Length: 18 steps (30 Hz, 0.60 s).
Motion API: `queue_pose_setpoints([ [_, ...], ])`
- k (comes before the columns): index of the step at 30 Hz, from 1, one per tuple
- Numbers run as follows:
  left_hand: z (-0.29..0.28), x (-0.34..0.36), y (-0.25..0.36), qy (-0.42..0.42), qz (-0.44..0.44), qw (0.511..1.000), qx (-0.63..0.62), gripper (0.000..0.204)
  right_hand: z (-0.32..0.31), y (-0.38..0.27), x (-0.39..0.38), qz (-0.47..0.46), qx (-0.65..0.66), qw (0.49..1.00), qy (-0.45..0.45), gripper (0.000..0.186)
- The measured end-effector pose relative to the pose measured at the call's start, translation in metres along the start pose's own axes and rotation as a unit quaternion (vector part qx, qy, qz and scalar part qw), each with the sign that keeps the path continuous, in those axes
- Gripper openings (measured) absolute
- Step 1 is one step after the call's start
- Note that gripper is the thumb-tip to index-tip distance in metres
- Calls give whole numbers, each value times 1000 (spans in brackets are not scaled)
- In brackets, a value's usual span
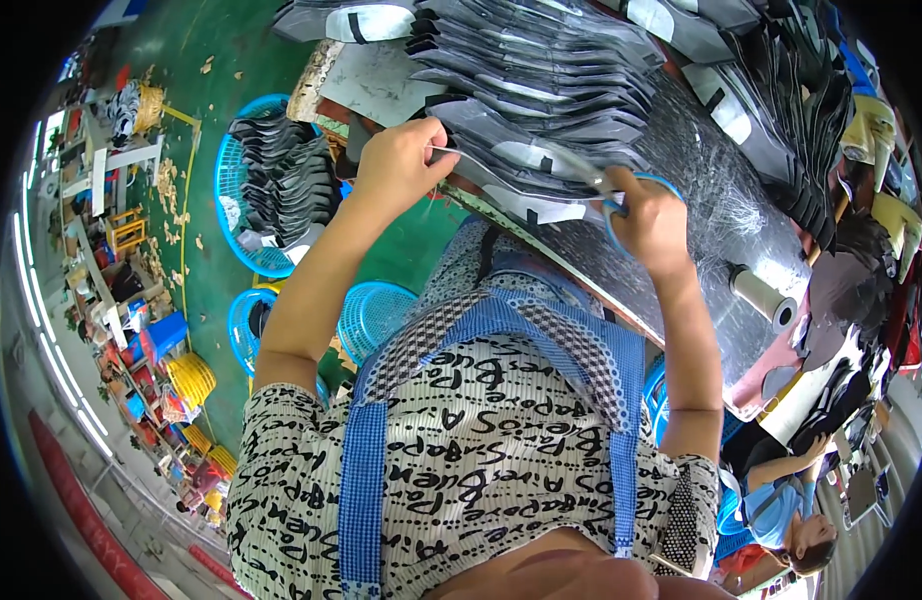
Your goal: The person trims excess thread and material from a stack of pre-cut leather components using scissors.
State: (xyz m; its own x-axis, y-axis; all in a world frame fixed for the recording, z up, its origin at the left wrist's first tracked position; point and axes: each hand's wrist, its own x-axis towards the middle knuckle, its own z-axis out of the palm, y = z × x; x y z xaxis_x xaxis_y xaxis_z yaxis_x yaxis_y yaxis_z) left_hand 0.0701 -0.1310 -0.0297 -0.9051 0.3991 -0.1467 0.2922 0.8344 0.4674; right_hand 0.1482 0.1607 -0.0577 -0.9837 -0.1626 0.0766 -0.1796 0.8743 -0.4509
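Note:
My left hand (pixel 399 168) is closed in a pinch at the table's near edge, on what looks like a thin pale thread or strip (pixel 463 156); its exact kind is hard to tell. Scissors with blue handle loops (pixel 615 228) are in my right hand (pixel 651 225), their blurred blades pointing left toward the stack. Between the two hands lies a dark grey, curved shoe-upper piece (pixel 536 208) with a whitish patch, along the table edge. Just beyond it, a long row of similar overlapping pieces (pixel 541 85) covers the tabletop.
A scuffed dark table (pixel 706 270) bears a cream thread cone (pixel 764 298) and more stacked pieces (pixel 756 120) at right. On the green floor at left stands a blue basket (pixel 224 190) full of pieces, with further baskets (pixel 376 320) nearer. Another person (pixel 781 510) sits at lower right.

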Motion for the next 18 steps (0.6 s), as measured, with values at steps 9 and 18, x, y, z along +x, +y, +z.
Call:
queue_pose_setpoints([
  [9, -16, -16, -3, 24, 54, 994, -95, 10, 13, -53, 42, -163, -102, 980, -50, 33],
  [18, -3, -14, 42, -79, 30, 924, -374, 11, 2, -49, 26, 74, 446, 885, -111, 29],
])
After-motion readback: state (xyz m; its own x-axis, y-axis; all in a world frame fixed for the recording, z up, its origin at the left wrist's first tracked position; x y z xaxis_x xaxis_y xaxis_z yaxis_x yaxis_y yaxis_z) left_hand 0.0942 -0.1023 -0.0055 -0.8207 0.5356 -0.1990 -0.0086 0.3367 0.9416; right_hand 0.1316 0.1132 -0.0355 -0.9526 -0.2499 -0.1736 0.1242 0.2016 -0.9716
